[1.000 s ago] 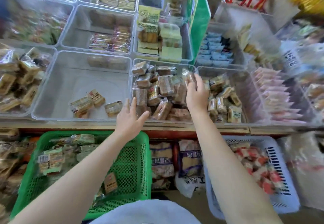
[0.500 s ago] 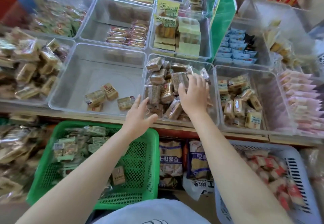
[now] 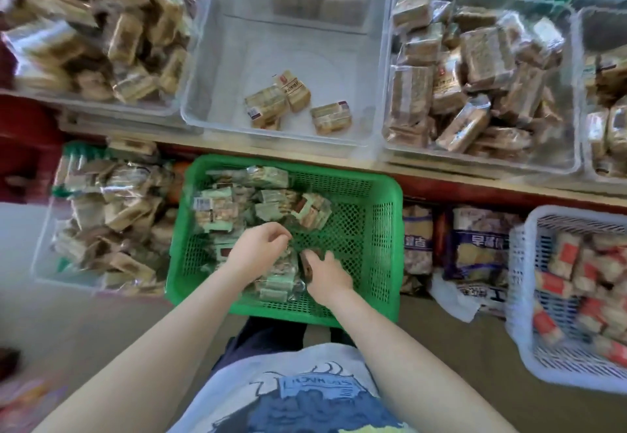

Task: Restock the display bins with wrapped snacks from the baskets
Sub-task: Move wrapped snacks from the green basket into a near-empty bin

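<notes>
Green basket [image 3: 380,229] sits under both hands, w/ green-wrapped snacks [image 3: 234,208] piled just ahead & left of them. Clear bin [image 3: 203,69] well ahead, on shelf, w/ a few tan packs [image 3: 278,100]. Left hand [image 3: 259,249]: fingers curled, pinching at wrappers. Right hand [image 3: 327,273] just beside it, gripping a dark brown pack [image 3: 307,264].

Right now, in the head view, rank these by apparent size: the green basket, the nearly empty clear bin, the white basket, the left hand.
1. nearly empty clear bin and green basket: alike
2. white basket, cut off by the frame
3. left hand
</notes>
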`<state>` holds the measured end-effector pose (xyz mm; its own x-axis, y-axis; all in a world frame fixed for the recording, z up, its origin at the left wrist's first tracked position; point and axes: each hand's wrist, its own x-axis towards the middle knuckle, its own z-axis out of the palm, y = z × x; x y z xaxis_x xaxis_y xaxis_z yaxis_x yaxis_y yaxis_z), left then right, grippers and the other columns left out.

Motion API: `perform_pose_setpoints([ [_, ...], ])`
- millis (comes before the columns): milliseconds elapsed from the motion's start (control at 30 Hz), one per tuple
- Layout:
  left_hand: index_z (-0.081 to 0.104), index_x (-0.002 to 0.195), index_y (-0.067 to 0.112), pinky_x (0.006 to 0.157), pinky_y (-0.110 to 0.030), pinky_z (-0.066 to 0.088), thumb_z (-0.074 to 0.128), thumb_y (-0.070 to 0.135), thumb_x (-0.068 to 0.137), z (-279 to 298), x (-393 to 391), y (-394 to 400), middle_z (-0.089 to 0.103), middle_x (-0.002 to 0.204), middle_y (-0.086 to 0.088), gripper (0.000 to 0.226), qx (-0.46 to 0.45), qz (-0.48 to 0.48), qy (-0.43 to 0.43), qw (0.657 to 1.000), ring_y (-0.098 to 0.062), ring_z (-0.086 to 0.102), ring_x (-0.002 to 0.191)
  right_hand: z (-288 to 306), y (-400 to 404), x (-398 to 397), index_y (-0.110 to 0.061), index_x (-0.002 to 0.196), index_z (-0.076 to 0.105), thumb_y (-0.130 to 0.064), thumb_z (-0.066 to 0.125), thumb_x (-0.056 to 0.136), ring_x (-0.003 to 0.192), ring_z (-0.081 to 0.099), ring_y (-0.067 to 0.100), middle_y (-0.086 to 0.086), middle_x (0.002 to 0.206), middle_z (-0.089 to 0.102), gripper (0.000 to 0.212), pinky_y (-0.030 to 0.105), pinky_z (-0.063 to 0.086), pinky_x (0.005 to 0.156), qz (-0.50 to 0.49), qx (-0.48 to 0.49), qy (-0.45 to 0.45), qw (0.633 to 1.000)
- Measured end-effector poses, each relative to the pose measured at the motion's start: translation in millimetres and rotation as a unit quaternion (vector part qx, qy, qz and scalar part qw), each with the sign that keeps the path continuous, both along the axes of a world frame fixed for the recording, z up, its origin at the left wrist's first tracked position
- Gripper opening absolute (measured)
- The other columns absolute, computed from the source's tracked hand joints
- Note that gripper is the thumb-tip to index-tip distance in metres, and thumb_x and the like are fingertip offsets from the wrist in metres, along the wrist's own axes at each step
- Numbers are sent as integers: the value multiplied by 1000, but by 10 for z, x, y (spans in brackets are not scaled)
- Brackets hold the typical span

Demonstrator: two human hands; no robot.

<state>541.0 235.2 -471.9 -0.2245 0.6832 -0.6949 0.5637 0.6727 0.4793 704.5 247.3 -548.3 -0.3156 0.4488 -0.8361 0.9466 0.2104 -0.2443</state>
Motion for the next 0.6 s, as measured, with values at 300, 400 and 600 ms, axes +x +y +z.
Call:
perform_pose_setpoints([
  [300,64,112,30,53,-26,45,48,31,102,-137,-218,-229,68,99,9,19,-37,3,-34,999,-13,55,58,-342,43,-19,-29,151,26,-2,64,89,114,54,38,27,152,22,77,43,57,85,-105,65,-14,992],
  [400,65,113,28,70,-39,57,48,32,102,-112,-202,-193,68,104,7,21,-58,9,-64,996,-23,69,79,-220,218,180,-32,140,37,-4,68,87,84,60,30,19,140,28,68,34,55,63,-284,42,23,958],
  [600,67,116,23,74,-29,58,54,33,102,57,-45,62,72,106,-2,22,-63,150,-226,961,-14,70,84,556,544,316,-35,121,60,-5,43,94,100,60,29,12,128,58,43,36,53,70,-570,-136,269,764],
])
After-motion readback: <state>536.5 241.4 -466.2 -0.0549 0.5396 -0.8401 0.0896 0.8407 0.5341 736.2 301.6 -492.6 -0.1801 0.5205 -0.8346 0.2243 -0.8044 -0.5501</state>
